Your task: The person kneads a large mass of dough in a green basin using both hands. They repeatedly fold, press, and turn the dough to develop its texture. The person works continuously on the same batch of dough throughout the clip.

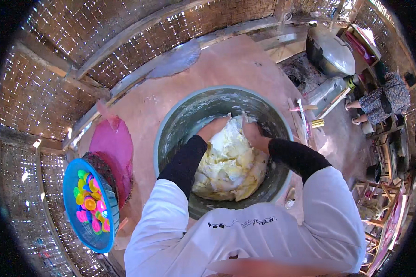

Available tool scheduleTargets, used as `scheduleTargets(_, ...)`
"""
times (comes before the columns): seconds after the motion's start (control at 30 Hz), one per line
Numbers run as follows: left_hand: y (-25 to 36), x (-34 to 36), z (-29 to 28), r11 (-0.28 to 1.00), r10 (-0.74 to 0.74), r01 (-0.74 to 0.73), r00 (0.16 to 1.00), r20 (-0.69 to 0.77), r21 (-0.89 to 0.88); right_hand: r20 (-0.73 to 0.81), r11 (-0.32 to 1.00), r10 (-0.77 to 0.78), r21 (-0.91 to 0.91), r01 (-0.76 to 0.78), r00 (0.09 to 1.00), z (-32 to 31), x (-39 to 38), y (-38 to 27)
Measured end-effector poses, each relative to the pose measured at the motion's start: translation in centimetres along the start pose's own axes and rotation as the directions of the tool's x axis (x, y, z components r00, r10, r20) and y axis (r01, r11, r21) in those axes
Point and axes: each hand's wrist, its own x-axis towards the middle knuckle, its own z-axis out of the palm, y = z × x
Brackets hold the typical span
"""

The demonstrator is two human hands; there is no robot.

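Observation:
A big mass of pale yellow dough [231, 171], dusted white with flour on its far part, lies in a wide grey-green tub [180, 123]. Both hands reach down into the tub at the far end of the dough. My left hand [214, 129] grips the dough's left side, its fingertips sunk in the floury part. On the opposite side my right hand [254, 134] presses in with curled fingers, some of them hidden by dough. Flour streaks cling to the tub's inner wall.
The tub stands on a reddish tabletop [231, 60]. At left are a blue basket [69, 203] of colourful plastic cups [90, 203] and a pink round board [115, 152]. Far right, a large lidded pot [330, 51] stands near a person in a patterned dress [379, 101].

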Motion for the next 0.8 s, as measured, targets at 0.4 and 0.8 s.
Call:
scheduleTargets(0.4,-4.9,-9.4,-1.4,0.22,-0.077,0.307,0.952,0.297,-0.926,0.552,0.943,-0.059,-0.243,0.228,0.832,1.2,-2.1,-8.8)
scheduleTargets(0.8,6.5,-23.2,3.5,0.546,0.071,-0.373,0.913,0.402,0.75,0.861,0.175,-0.419,-0.235,0.956,0.288,-5.0,-14.3,0.3)
